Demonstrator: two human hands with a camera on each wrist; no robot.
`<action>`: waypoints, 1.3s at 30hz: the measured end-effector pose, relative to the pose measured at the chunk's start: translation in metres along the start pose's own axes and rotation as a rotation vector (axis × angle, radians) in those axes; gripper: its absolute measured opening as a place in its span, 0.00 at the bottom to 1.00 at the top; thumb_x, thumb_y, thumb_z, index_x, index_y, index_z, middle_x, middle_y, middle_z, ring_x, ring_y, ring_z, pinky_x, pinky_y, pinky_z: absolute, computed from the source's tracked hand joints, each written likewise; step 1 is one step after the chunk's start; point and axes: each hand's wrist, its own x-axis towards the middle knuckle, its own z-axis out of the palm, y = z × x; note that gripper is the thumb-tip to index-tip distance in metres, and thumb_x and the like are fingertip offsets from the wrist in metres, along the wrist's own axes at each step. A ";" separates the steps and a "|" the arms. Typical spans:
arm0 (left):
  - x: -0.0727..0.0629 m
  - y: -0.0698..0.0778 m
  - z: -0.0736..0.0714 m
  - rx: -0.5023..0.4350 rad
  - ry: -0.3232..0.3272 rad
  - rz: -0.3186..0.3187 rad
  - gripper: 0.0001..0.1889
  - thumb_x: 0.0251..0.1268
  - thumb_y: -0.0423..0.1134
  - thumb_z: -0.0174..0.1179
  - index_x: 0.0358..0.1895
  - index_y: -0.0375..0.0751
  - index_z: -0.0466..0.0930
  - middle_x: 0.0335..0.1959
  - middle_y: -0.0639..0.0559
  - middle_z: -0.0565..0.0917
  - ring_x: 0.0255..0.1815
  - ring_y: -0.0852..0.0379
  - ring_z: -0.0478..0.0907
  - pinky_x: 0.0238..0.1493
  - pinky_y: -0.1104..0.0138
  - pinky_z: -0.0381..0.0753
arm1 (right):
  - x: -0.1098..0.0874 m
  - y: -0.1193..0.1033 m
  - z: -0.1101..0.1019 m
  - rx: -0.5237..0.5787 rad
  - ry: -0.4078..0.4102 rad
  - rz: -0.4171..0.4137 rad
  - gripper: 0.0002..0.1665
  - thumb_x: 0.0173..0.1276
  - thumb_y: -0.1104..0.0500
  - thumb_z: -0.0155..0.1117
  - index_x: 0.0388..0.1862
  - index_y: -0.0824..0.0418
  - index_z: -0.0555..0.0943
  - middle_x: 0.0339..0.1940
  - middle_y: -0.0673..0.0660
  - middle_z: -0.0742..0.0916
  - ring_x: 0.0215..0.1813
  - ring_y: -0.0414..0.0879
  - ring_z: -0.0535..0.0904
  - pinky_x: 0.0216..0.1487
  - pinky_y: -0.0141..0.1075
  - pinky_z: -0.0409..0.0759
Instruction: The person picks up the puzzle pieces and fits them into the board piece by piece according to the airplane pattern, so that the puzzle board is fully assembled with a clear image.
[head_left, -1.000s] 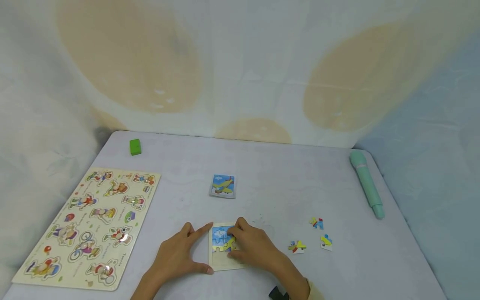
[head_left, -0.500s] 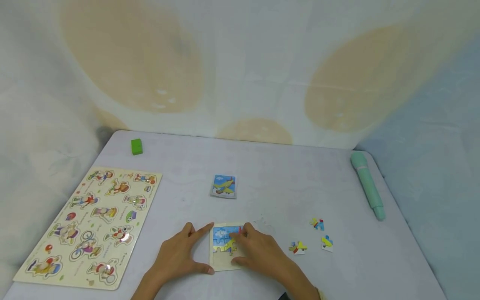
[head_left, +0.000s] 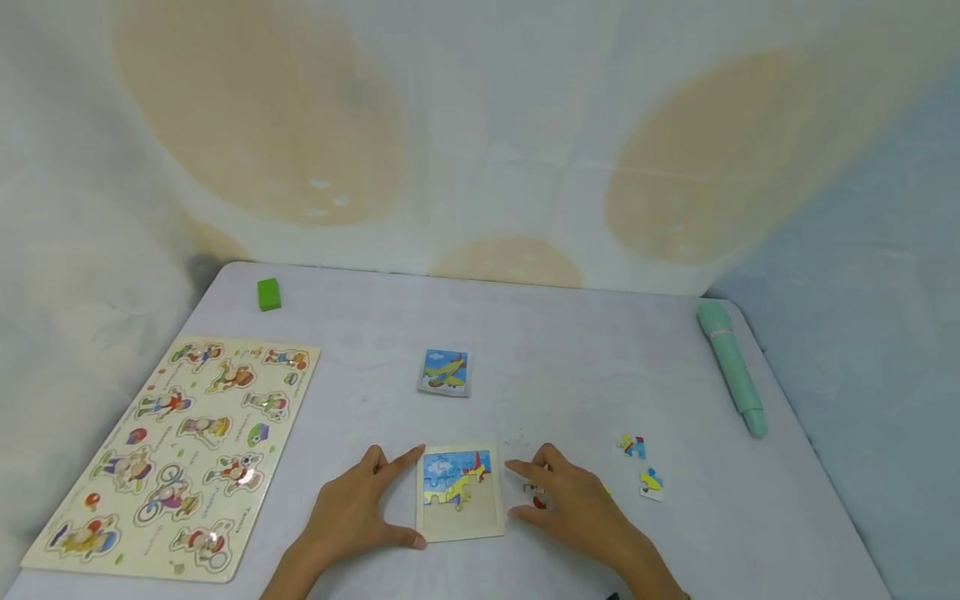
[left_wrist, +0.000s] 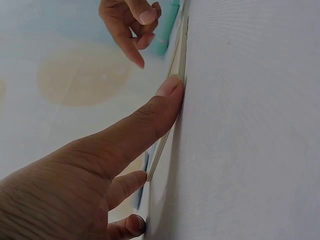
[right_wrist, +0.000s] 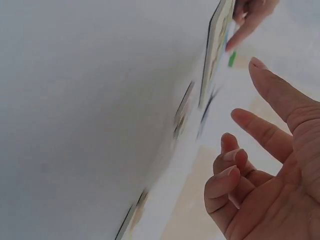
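A small wooden puzzle tray (head_left: 460,527) lies on the table, its upper part filled with joined pieces (head_left: 447,471) of a yellow plane on blue sky; its lower part is bare wood. My left hand (head_left: 348,508) touches the tray's left edge, index fingertip at the far corner and thumb at the near one. In the left wrist view the left thumb (left_wrist: 165,95) rests against the tray's edge. Right of the tray hovers my right hand (head_left: 581,512), thumb and index spread with nothing between them. A loose puzzle piece (head_left: 535,497) shows partly between those fingers.
Two puzzle pieces, one red and blue (head_left: 632,447) and one yellow (head_left: 651,484), lie farther right. A small plane picture (head_left: 445,372) sits behind the tray. Around them are a big peg puzzle board (head_left: 176,458), a green block (head_left: 269,294) and a mint microphone-shaped object (head_left: 733,367).
My right hand has lifted off the tray and moved right, exposing a red-tailed piece at the picture's top right and a loose piece beside the tray. The left hand has stayed put.
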 end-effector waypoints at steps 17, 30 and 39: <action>-0.001 -0.001 0.000 -0.003 -0.004 -0.009 0.59 0.22 0.78 0.71 0.72 0.71 0.66 0.35 0.61 0.61 0.25 0.65 0.59 0.22 0.72 0.61 | -0.022 0.065 -0.017 0.225 0.156 0.072 0.33 0.52 0.50 0.79 0.59 0.53 0.83 0.36 0.47 0.75 0.27 0.32 0.63 0.26 0.27 0.66; 0.000 -0.001 0.000 -0.004 -0.009 -0.015 0.59 0.22 0.78 0.71 0.72 0.72 0.66 0.36 0.61 0.61 0.25 0.65 0.59 0.23 0.73 0.61 | -0.030 0.104 -0.036 0.208 0.275 0.138 0.30 0.52 0.57 0.79 0.57 0.57 0.84 0.36 0.51 0.78 0.28 0.35 0.65 0.27 0.29 0.67; 0.000 0.000 0.000 0.002 0.003 0.003 0.58 0.22 0.78 0.70 0.71 0.71 0.67 0.35 0.62 0.60 0.24 0.66 0.58 0.22 0.73 0.60 | -0.038 0.134 -0.040 0.251 0.316 0.210 0.26 0.57 0.57 0.77 0.55 0.58 0.83 0.37 0.53 0.77 0.31 0.36 0.68 0.32 0.30 0.72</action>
